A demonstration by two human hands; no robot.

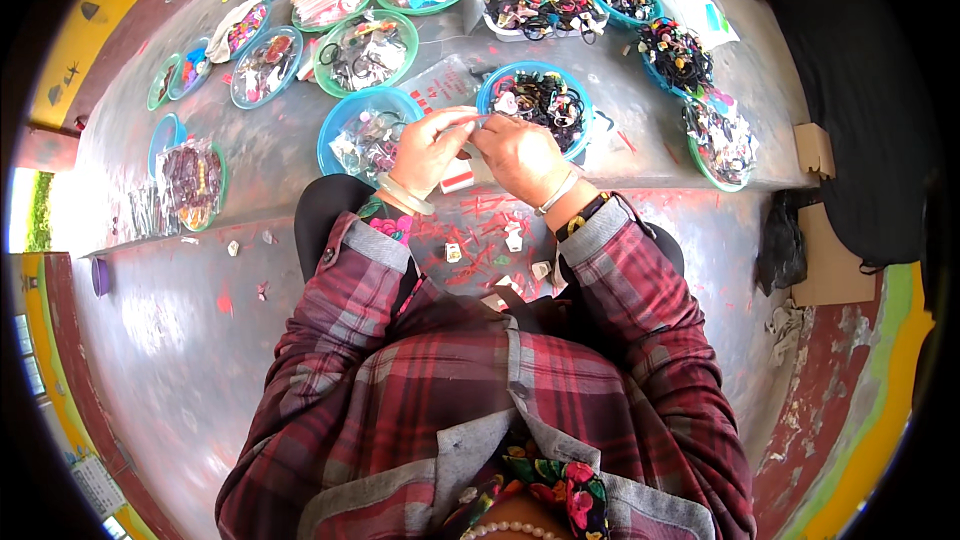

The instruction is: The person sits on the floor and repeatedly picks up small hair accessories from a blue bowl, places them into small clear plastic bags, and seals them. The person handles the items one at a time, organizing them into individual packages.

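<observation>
We see the left hand (425, 152) and the right hand (522, 153) raised side by side, fingertips meeting in front of the wearer; a small reddish piece (477, 121) appears between the fingertips, too small to identify; we cannot tell which hand grasps it, nor whether either grip is clenched; beside the left hand we find a blue basin (378, 100) containing clear packets; beyond the right hand, partly covered by it, we find a second blue basin (588, 125) containing dark hair ties; below the hands, we note red scraps (482, 205) on the grey floor (180, 340).
</observation>
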